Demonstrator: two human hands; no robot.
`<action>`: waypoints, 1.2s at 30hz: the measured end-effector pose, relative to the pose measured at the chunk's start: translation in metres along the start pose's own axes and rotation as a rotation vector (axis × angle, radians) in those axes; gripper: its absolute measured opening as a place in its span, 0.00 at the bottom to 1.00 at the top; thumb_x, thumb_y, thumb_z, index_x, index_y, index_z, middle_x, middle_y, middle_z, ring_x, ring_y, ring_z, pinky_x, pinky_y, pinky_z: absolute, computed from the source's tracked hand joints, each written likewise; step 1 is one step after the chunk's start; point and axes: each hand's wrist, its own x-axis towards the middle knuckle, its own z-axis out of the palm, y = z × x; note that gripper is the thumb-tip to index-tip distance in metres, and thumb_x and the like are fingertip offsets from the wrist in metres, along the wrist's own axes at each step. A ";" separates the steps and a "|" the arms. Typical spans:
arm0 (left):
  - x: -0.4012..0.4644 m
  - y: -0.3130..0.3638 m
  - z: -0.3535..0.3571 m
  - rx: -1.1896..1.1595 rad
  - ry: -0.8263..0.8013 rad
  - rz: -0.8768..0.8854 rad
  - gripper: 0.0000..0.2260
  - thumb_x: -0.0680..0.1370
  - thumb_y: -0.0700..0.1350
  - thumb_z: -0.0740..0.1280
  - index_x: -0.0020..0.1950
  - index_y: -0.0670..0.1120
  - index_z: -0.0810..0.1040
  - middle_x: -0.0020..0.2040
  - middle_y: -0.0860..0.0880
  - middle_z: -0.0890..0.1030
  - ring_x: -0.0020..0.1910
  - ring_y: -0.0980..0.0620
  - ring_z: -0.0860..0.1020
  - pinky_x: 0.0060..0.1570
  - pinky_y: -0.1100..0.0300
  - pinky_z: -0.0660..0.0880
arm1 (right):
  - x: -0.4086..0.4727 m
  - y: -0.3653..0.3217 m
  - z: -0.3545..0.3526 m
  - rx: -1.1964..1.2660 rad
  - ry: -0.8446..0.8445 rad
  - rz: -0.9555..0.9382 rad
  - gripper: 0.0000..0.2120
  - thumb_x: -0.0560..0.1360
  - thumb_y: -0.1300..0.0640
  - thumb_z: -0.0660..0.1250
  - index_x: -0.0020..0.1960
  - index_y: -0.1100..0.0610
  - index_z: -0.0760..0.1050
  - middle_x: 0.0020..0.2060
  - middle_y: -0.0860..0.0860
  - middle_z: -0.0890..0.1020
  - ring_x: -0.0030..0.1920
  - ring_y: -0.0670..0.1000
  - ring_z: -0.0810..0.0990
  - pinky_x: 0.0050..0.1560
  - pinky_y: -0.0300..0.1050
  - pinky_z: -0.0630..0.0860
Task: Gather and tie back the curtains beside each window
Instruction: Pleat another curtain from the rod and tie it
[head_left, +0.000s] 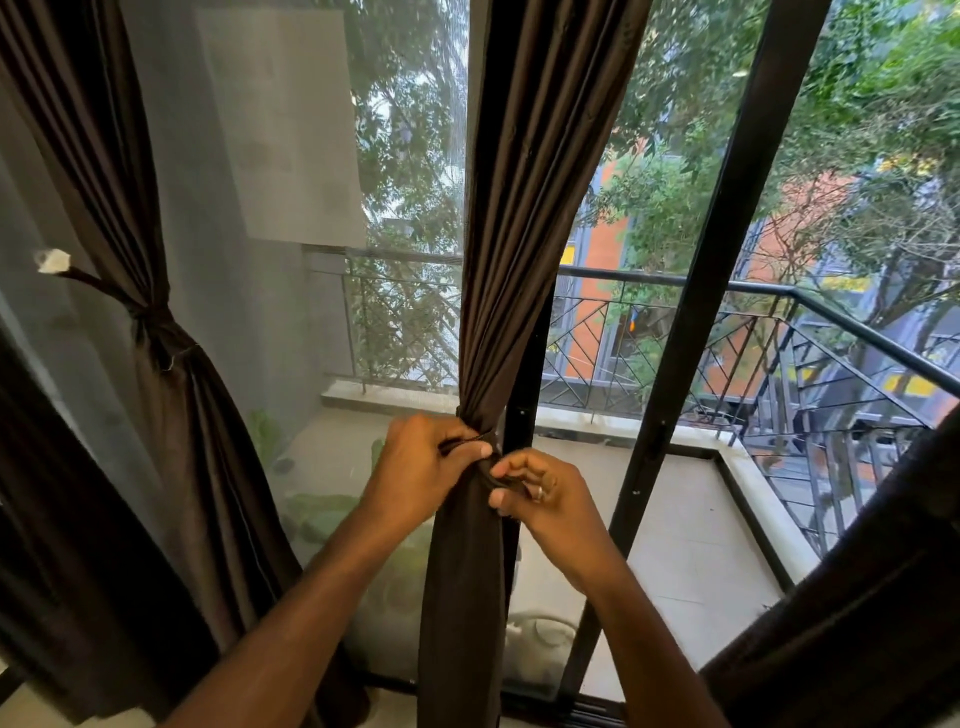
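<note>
While the middle curtain (511, 249) hangs down the centre of the frame with its long axis running top to bottom, its gathered waist sits right between the two hands, just left of the dark sliding-door frame (696, 322). Both hands are at the same height and equally near it, the left hand (423, 470) on the left side of the bundle and the right hand (540, 491) a touch lower on the right. The left hand has its fingers curled and pinches a thin dark tie-back band (464, 443) against the fabric; the right hand's thumb and fingers are curled round the other end of the band where it wraps the front of the bundle. Judging from this, the knot is being formed and not yet pulled tight, so the coming pull would run sideways, across the curtain's length. At the left of the frame a second curtain (171, 332) is already cinched by a tie that runs to a wall hook (52, 260), and another dark curtain (852, 597) fills the lower right corner
</note>
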 end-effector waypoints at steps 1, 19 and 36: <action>-0.001 -0.004 0.003 0.014 0.030 0.041 0.12 0.74 0.54 0.71 0.43 0.46 0.87 0.35 0.52 0.85 0.35 0.56 0.82 0.38 0.52 0.79 | -0.001 -0.003 -0.002 -0.040 -0.003 -0.018 0.09 0.77 0.67 0.72 0.53 0.56 0.83 0.45 0.48 0.86 0.48 0.50 0.86 0.49 0.43 0.82; -0.018 0.001 0.028 0.012 0.162 0.103 0.17 0.84 0.52 0.55 0.44 0.45 0.77 0.38 0.51 0.79 0.37 0.55 0.76 0.38 0.58 0.70 | 0.006 -0.041 -0.001 -0.185 0.168 -0.417 0.26 0.72 0.59 0.76 0.65 0.59 0.67 0.53 0.37 0.82 0.53 0.44 0.83 0.50 0.36 0.75; -0.006 0.005 0.010 0.431 0.010 0.243 0.05 0.80 0.44 0.67 0.47 0.43 0.75 0.40 0.44 0.79 0.37 0.46 0.76 0.38 0.57 0.69 | 0.023 -0.024 0.024 -0.638 0.247 -0.493 0.12 0.74 0.60 0.61 0.53 0.57 0.81 0.50 0.48 0.67 0.48 0.51 0.72 0.45 0.55 0.77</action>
